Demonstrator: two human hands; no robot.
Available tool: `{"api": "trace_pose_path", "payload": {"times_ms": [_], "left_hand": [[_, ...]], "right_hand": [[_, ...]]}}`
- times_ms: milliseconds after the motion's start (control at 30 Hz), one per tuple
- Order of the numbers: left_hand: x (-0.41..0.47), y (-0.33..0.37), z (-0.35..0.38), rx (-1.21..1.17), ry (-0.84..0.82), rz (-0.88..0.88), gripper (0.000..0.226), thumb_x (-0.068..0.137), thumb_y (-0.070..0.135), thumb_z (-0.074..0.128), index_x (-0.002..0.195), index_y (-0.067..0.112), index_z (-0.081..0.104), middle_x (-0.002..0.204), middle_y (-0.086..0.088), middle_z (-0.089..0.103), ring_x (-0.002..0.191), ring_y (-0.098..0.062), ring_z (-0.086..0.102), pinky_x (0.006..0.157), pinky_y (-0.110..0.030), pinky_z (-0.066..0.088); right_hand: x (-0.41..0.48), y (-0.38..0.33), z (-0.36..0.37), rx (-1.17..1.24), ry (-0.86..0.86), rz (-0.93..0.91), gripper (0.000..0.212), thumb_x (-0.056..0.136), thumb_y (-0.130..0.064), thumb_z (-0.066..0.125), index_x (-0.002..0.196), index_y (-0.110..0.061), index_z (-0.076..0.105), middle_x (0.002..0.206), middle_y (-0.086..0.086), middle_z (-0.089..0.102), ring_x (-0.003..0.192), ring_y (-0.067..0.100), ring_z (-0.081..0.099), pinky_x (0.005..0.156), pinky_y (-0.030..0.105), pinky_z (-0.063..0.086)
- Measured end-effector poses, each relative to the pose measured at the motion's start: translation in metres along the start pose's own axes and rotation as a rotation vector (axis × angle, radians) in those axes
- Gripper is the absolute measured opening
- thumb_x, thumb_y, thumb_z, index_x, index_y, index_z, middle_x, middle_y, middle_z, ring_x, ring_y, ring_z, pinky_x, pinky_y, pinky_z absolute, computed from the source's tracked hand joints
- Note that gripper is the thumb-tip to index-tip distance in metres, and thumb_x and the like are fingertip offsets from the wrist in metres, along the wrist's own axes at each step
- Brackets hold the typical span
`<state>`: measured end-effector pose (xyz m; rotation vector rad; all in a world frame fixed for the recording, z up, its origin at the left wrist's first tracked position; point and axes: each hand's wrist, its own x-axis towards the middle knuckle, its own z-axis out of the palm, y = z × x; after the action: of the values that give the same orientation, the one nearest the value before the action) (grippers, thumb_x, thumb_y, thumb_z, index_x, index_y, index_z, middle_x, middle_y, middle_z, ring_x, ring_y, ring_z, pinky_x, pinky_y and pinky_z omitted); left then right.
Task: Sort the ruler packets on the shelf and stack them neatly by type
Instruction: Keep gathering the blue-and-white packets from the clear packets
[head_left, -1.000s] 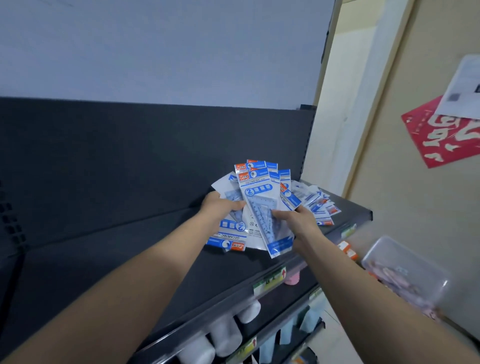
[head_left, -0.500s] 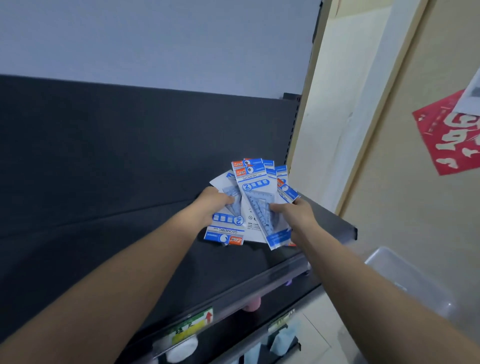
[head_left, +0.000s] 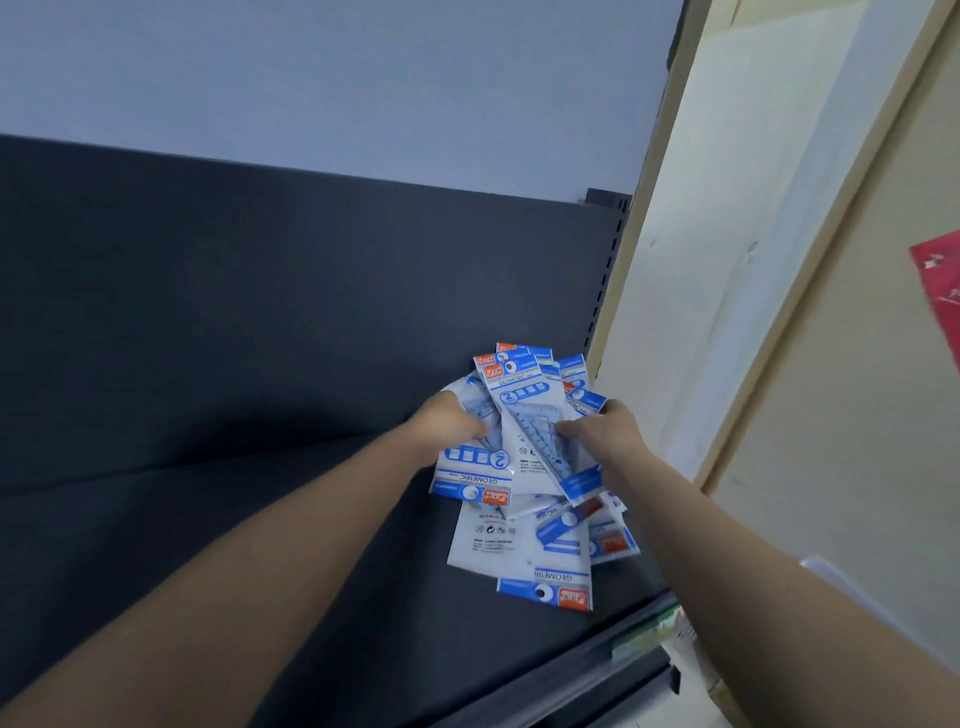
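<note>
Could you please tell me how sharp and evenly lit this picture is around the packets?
Head view: print on the held packets reads clearly, "GEOMETRIC"; head view: the red poster and the price label are smeared; head view: a soft shadow darkens the shelf beside the left hand.

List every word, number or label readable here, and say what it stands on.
"GEOMETRIC": front packet, pinched by the right hand.
"2": same packet, blue oval.
"GEOMETRIC", "2": upside-down packet gripped by the left hand.
"GEOMETRI", cut off, upside down: loose packet on the shelf.
Orange brand logos, small print, shelf-edge label, red poster: too blurred to read.
</note>
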<state>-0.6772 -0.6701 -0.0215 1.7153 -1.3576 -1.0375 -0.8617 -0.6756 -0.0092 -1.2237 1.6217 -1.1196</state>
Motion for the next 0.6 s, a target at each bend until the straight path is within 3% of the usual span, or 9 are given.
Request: {"api": "trace_pose_path", "payload": {"times_ms": [167, 233, 333, 500, 600], "left_hand": [[0.015, -0.004, 0.003, 0.509, 0.011, -0.005, 0.035, 0.083, 0.043, 0.067, 0.096, 0.011, 0.06, 0.104, -0.011, 0.067, 0.093, -0.028, 0.067, 0.069, -0.031, 0.052], [0.016, -0.007, 0.005, 0.647, 0.047, 0.014, 0.043, 0.083, 0.048, 0.063, 0.106, 0.011, 0.061, 0.111, -0.01, 0.066, 0.1, -0.027, 0.065, 0.072, -0.029, 0.048], [0.018, -0.011, 0.009, 0.709, 0.053, 0.064, 0.038, 0.091, 0.042, 0.052, 0.11, 0.011, 0.064, 0.119, -0.01, 0.064, 0.106, -0.027, 0.06, 0.076, -0.029, 0.044], [0.014, -0.01, 0.013, 0.708, 0.047, 0.041, 0.034, 0.093, 0.038, 0.05, 0.097, 0.008, 0.066, 0.11, -0.014, 0.065, 0.099, -0.028, 0.06, 0.072, -0.03, 0.041], [0.003, -0.006, 0.007, 0.711, 0.099, 0.012, 0.029, 0.089, 0.038, 0.058, 0.088, 0.009, 0.062, 0.106, -0.011, 0.065, 0.098, -0.027, 0.061, 0.071, -0.03, 0.043]], "right_hand": [[0.03, 0.01, 0.004, -0.219, -0.032, 0.003, 0.044, 0.079, -0.007, 0.07, 0.116, -0.008, 0.046, 0.098, 0.009, 0.055, 0.079, 0.022, 0.057, 0.063, 0.028, 0.049], [0.035, 0.012, 0.008, -0.367, -0.049, -0.033, 0.048, 0.078, -0.015, 0.067, 0.122, -0.01, 0.048, 0.106, 0.009, 0.057, 0.096, 0.028, 0.061, 0.083, 0.036, 0.053], [0.038, 0.01, 0.011, -0.595, -0.1, -0.139, 0.051, 0.083, -0.022, 0.057, 0.133, -0.02, 0.048, 0.126, 0.012, 0.055, 0.115, 0.033, 0.055, 0.098, 0.042, 0.047], [0.038, 0.013, 0.008, -0.824, -0.237, -0.201, 0.027, 0.087, -0.028, 0.041, 0.102, -0.025, 0.064, 0.123, 0.005, 0.064, 0.115, 0.029, 0.056, 0.102, 0.042, 0.042], [0.033, 0.006, -0.004, -0.902, -0.199, -0.264, 0.033, 0.091, -0.041, 0.048, 0.116, -0.025, 0.062, 0.127, 0.008, 0.059, 0.119, 0.03, 0.053, 0.102, 0.039, 0.041]]}}
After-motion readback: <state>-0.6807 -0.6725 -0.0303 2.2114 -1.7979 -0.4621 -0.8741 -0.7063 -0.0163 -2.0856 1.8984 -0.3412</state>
